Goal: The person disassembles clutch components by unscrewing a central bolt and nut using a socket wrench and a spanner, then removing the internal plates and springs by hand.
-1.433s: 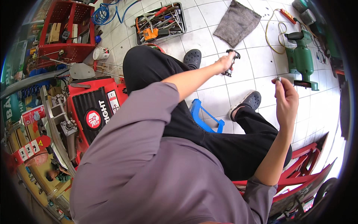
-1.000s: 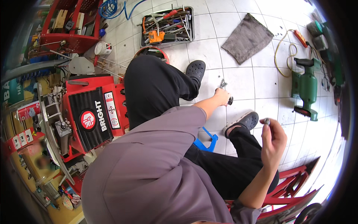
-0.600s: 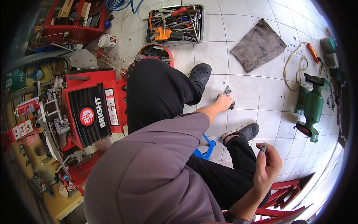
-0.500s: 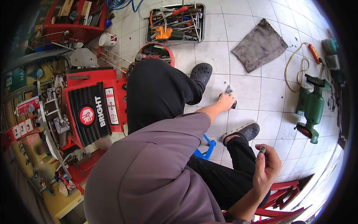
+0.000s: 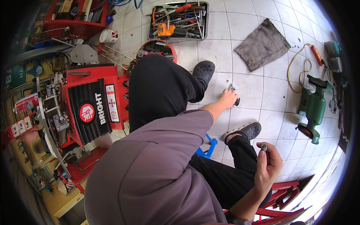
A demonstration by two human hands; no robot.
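My left hand (image 5: 227, 98) reaches down to the tiled floor, back up, its bent fingertips hidden beside a few small metal pieces (image 5: 232, 87). A small dark object (image 5: 237, 101) lies right against its fingers. Whether those fingers pinch anything cannot be seen. Raised over my bent leg, my right hand (image 5: 268, 163) is closed, with a small round metal fastener (image 5: 264, 148) gripped between thumb and finger. The fastener's end faces up; the rest of it is hidden by the fingers.
A tray of mixed tools (image 5: 178, 20) and a red round tub (image 5: 170, 52) lie beyond my knee. A grey cloth (image 5: 262, 45) is on the tiles. A green bench grinder (image 5: 315, 108) stands at right, near a yellow cord (image 5: 288, 77). At left is a red machine (image 5: 90, 108).
My left hand has shifted slightly at the small metal pieces, and its fingers are posed a little differently. The right hand keeps its hold on the fastener. The view has moved slightly.
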